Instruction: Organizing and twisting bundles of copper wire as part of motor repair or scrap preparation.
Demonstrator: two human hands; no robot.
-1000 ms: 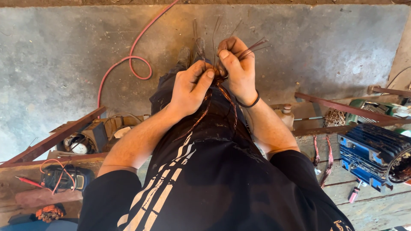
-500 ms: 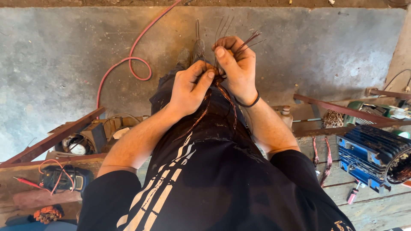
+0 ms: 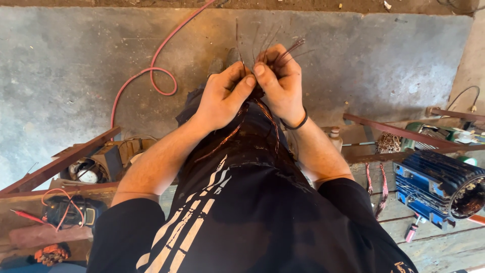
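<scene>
Fingers [image 3: 251, 81] of left hand [image 3: 222, 98] and right hand [image 3: 283, 83] pinch a bundle of thin reddish copper wires [image 3: 275, 53], thumbs pressed together; loose ends fan beyond the fingertips, strands trailing back over the black garment [image 3: 252, 202], keeping them gathered.

You've got a grey concrete floor [image 3: 76, 60] with a red hose [image 3: 151, 71] looping across it. On the wooden bench [image 3: 444, 242] sits a blue electric motor [image 3: 434, 189], and a multimeter [image 3: 70, 211] lies over on the left.
</scene>
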